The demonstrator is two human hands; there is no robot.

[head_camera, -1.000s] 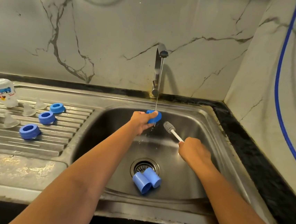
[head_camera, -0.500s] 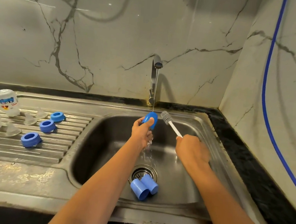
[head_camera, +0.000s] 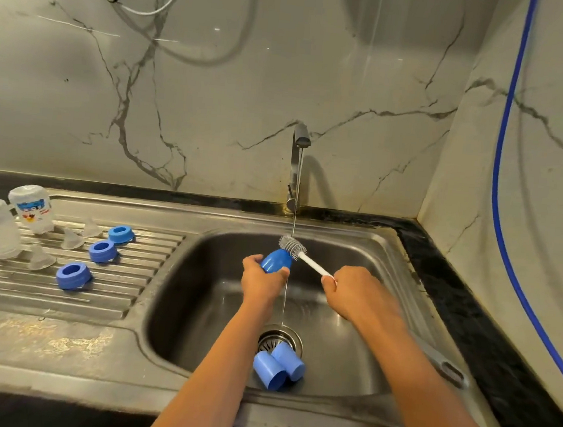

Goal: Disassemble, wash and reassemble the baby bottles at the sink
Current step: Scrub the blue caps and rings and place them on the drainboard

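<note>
Blue plastic cap sat in the left hand, fingers curled round its lower end, over the sink basin and just under the tap. The right hand gripped the white handle of the bottle brush in a closed fist, w/ the grey bristle head touching the cap's top end. A thin stream of water ran from the tap, met the bristles & fell past the left hand toward the drain. Two more blue caps lay on their sides at the btm of the basin, touching each other, at the drain's near edge. On the ribbed drainboard to the left lay three blue collar rings, apart from one another, w/ three clear teats just beside them. Clear bottles stood at its far left end. A blue hose ran down the right wall.
</note>
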